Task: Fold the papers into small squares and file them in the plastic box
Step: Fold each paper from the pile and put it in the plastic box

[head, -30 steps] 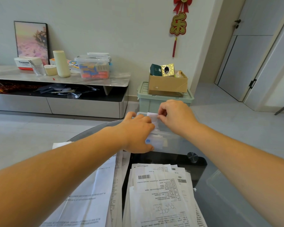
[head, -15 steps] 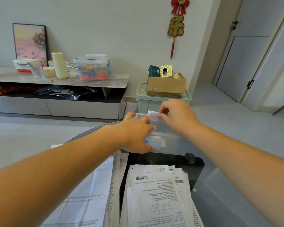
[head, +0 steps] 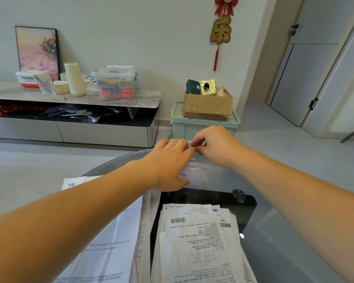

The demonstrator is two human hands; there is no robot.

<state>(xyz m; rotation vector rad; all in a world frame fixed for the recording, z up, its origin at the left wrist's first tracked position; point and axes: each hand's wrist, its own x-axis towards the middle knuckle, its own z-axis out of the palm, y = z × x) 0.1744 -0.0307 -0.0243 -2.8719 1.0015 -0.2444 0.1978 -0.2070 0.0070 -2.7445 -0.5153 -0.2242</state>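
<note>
The left hand point(head: 168, 164) grips the clear plastic box point(head: 209, 177), thumb on its front wall, likely to steady it. The right hand point(head: 215, 146) pinches a mostly hidden folded paper point(head: 201, 143) at the rim, where the left fingers crowd the opening. Unfolded papers point(head: 198, 242) wait nearer on the glass table point(head: 284, 231).

- Plastic box point(head: 209, 176) under the left hand point(head: 168, 166): clear, with a blue round mark on a pale label.
- Folded paper point(head: 199, 144) at the right hand point(head: 217, 146): a white sliver.
- Papers point(head: 196, 237) nearer than both hands: white, with black print, a barcode and a line diagram.
- Desk point(head: 284, 242): dark smoky glass.
- Bin point(head: 192, 127) beyond the right hand: pale green.
- Cardboard box point(head: 207, 105) on it: brown.
- Wall ornament point(head: 221, 31) above: red and gold.
</note>
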